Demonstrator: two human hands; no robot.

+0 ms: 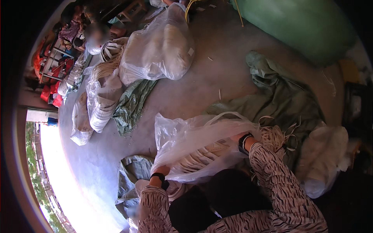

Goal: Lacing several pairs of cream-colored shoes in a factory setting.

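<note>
Left hand [161,170] touches the left edge of a near clear bag [190,134], right hand [237,137] its right end beside pale strips [272,138]; how far either is closed, I cannot tell. Green sheeting [268,101] lies just beyond on the floor [194,95]; far left, a bulging sack [157,52].

A large, wrinkled, see-through plastic bag [176,134] lies below the middle of the view, spread from left to right in loose, milky folds. A long bundle of flat, cream-coloured strips [204,156] shows through it in slanting, banded rows. Beyond the bag's right end sits a tangled fringe of thin, cream-coloured strands [274,138], several curling upward.
</note>
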